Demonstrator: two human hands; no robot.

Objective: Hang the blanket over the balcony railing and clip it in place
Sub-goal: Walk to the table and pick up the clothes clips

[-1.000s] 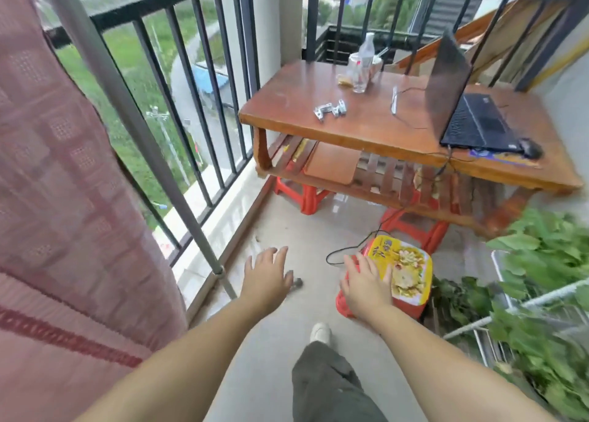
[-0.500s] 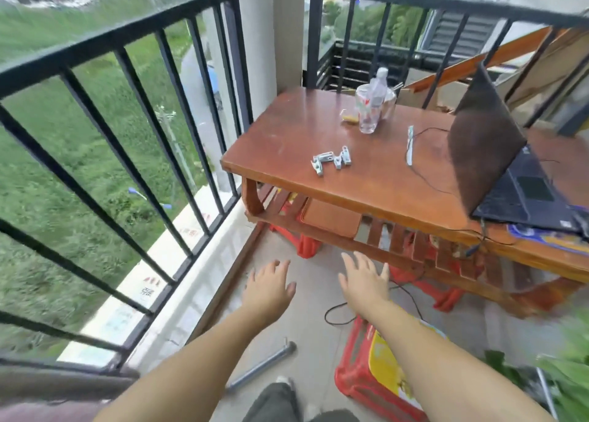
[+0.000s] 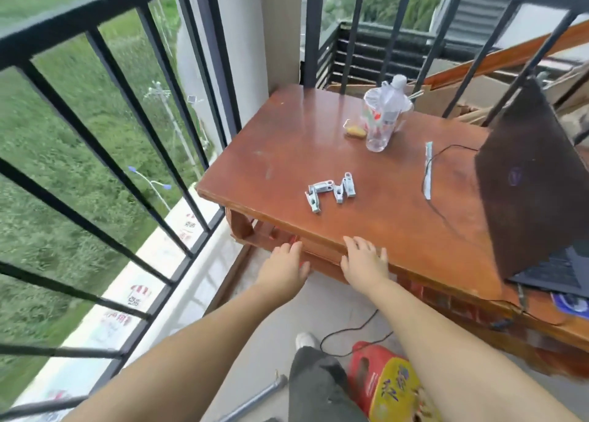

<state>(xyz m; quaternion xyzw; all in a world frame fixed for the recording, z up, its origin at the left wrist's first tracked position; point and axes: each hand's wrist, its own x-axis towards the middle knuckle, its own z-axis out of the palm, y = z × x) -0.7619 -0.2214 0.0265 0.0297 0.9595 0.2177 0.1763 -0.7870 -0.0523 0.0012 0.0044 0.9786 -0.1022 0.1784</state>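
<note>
Several silver metal clips (image 3: 330,192) lie in a loose cluster on the brown wooden table (image 3: 287,153). My left hand (image 3: 283,267) is open, palm down, just below the table's near edge. My right hand (image 3: 363,260) is open too, its fingers spread over that same edge, short of the clips. Neither hand holds anything. The black balcony railing (image 3: 105,70) runs along the left side. The blanket is out of view.
A laptop (image 3: 529,182) stands open on the table's right, with a black cable and a thin strip (image 3: 427,169) beside it. A clear cup and bottle (image 3: 384,118) stand at the back. A red stool with a yellow pack (image 3: 392,386) and a grey pole (image 3: 255,399) are on the floor.
The view has swung away from the pink blanket and closed in on the table. Both open hands have moved forward from over the floor to the table's near edge.
</note>
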